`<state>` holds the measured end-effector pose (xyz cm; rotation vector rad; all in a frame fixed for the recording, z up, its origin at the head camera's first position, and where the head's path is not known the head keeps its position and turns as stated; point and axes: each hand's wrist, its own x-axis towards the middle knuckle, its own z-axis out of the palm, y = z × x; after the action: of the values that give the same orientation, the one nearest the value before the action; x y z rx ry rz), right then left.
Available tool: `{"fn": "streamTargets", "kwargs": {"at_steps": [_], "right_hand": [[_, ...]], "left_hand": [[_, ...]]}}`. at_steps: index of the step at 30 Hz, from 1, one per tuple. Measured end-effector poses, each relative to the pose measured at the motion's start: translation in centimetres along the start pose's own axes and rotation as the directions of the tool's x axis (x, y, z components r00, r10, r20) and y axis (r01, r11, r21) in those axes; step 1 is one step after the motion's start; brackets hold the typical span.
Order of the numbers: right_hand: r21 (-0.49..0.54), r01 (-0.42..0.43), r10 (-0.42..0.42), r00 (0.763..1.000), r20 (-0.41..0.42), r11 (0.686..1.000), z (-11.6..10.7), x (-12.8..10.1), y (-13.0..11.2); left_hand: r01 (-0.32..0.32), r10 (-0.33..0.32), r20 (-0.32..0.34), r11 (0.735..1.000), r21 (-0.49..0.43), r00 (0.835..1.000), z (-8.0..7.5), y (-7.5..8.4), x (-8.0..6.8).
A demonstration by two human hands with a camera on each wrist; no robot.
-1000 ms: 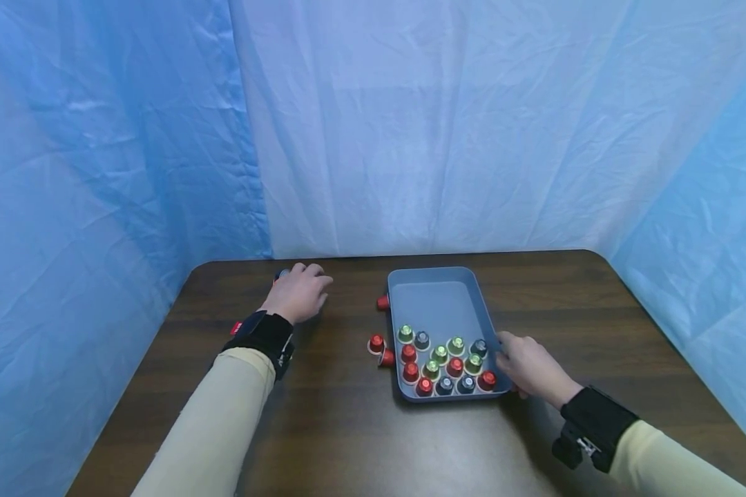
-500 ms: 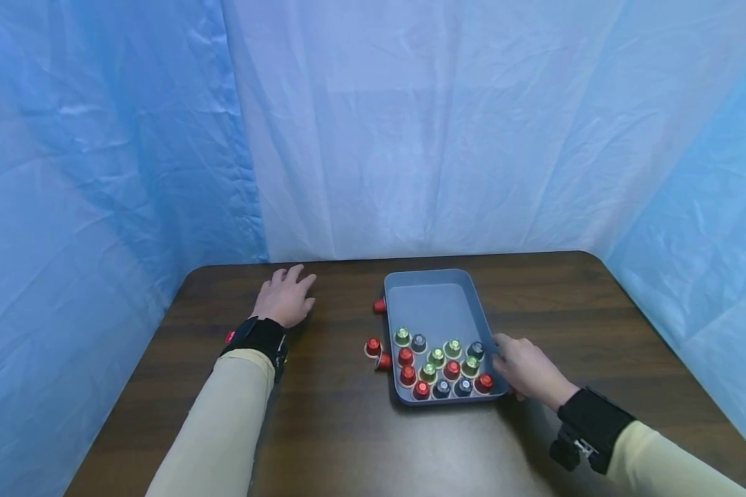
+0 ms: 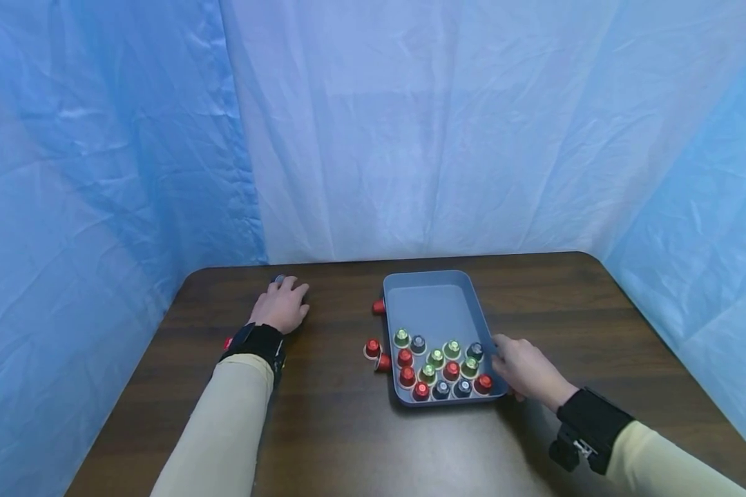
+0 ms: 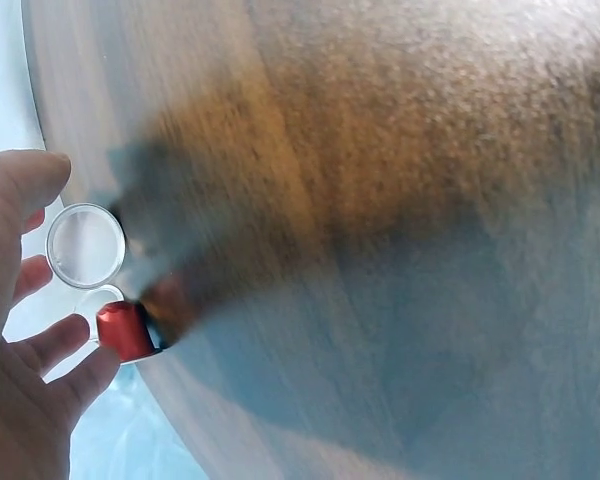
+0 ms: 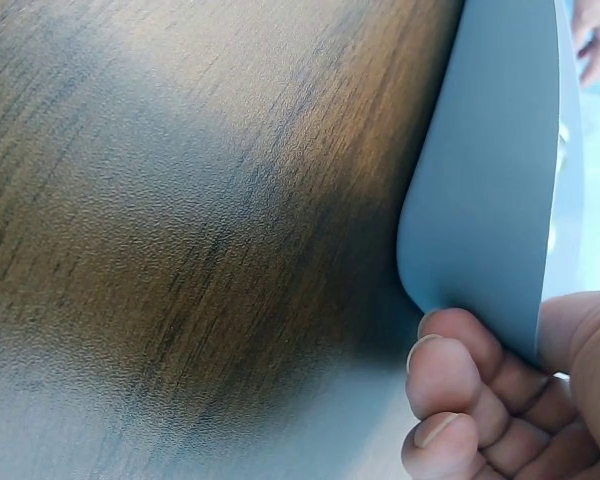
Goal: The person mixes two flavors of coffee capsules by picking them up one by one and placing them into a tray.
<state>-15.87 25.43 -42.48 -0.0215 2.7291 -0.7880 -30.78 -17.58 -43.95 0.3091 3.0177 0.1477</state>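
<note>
A grey-blue tray [image 3: 438, 304] stands mid-table, its near half filled with several red, green and dark capsules [image 3: 438, 366]. My right hand [image 3: 525, 369] grips the tray's near right corner [image 5: 480, 200], thumb over the rim and fingers against the outer wall. My left hand [image 3: 282, 307] lies near the table's far left edge, cupped over two loose capsules. The left wrist view shows a red capsule [image 4: 125, 332] and one with its foil lid [image 4: 85, 245] facing the camera, between the thumb and the spread fingers [image 4: 65, 345]. The fingers are not closed on either.
Three red capsules lie on the dark wood table [image 3: 348, 428] just left of the tray: one by its far left side [image 3: 379, 306], two by its middle [image 3: 371, 347] [image 3: 383, 362]. Blue sheeting [image 3: 410, 138] walls the table at the back and both sides.
My left hand flattened out with straight fingers, then drew back slightly and cupped over the loose capsules at the far left. The right hand kept its hold on the tray.
</note>
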Motion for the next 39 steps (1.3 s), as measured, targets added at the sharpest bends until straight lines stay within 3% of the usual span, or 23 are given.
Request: {"fn": "streamTargets", "kwargs": {"at_steps": [10, 30, 39], "right_hand": [[-0.009, 0.008, -0.008, 1.0, -0.009, 1.0, 0.1, 0.0, 0.0], [-0.02, 0.001, -0.001, 1.0, 0.0, 1.0, -0.1, 0.0, -0.3], [-0.025, 0.007, -0.007, 1.0, -0.005, 1.0, -0.1, 0.0, -0.2]], "left_hand": [[-0.003, 0.003, 0.022, 1.0, 0.001, 1.0, 0.1, 0.0, -0.2], [-0.109, 0.112, -0.119, 0.994, 0.032, 0.987, 0.0, -1.1, -1.0], [-0.117, 0.115, -0.058, 0.993, -0.027, 0.992, 0.3, -1.3, -1.1]]}}
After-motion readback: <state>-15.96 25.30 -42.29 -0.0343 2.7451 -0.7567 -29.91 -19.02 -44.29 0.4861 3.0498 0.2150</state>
